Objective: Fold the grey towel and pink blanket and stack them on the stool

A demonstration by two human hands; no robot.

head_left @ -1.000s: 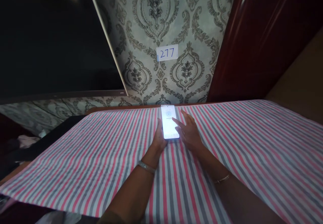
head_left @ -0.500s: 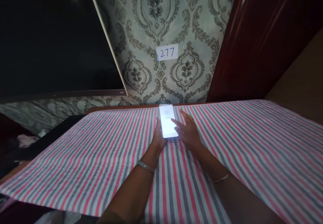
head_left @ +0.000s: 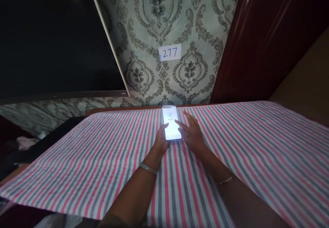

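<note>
The left hand (head_left: 161,141) is cupping the lower left edge of a lit phone (head_left: 171,123), thumb lying over its screen corner, fingers hidden beneath. The right hand (head_left: 191,134) is hovering spread beside the phone's right edge, forefinger touching the screen. The phone is lying between both hands on a striped cloth (head_left: 257,142), near its far edge, below a paper label (head_left: 170,52) reading 277 on patterned wallpaper (head_left: 200,19).

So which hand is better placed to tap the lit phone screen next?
Probably the right hand: its fingers already reach over the phone, while the left hand steadies its edge.
</note>
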